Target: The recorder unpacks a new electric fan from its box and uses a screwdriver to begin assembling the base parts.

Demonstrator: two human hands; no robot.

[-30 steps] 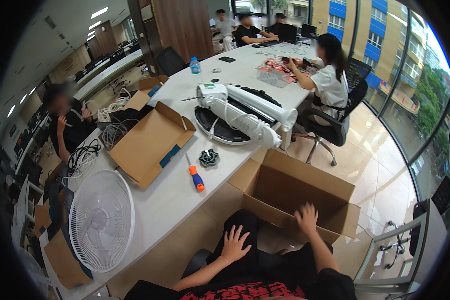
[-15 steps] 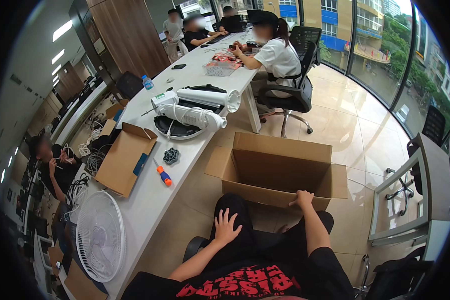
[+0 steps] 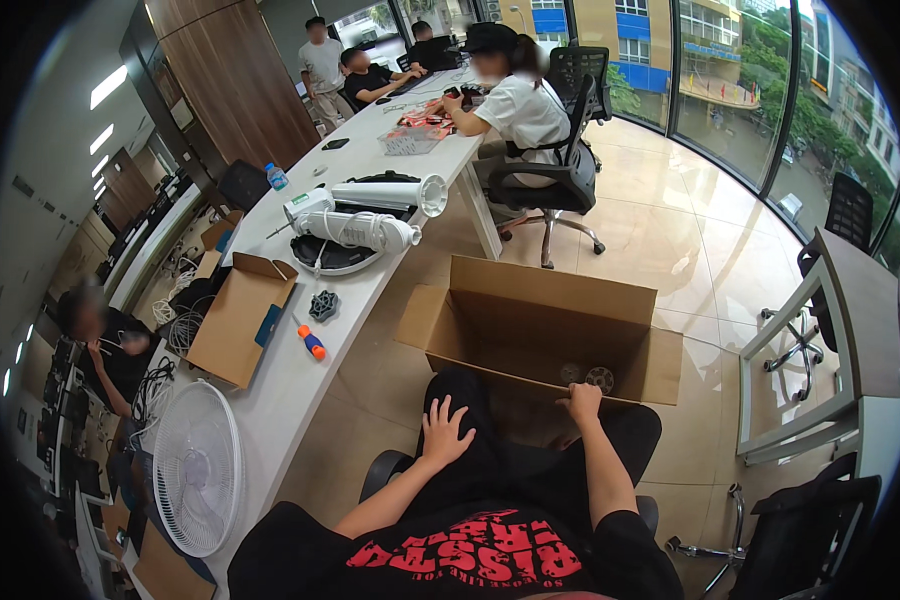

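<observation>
A large open cardboard box (image 3: 552, 287) stands before my knees with its flaps folded outward. My right hand (image 3: 581, 401) grips the box's near edge, fingers bent over the rim. Beside that hand, pale round pieces (image 3: 600, 378) show inside the box; their kind I cannot make out. My left hand (image 3: 443, 437) lies on my left thigh with its fingers spread, holding nothing. On the table to my left are a white fan grille (image 3: 198, 470), an orange-and-blue screwdriver (image 3: 311, 343) and a dark, lobed round part (image 3: 323, 305).
Farther along the white table (image 3: 300, 415) lie white fan parts (image 3: 355, 230) on a black round base, a shallow brown carton (image 3: 238, 335) and a water bottle (image 3: 276, 177). Several people sit or stand around the tables. A grey-framed desk (image 3: 815, 330) stands at right.
The view has shifted slightly, and round pieces inside the box now show near my right hand. My right hand still grips the rim; my left stays on my thigh.
</observation>
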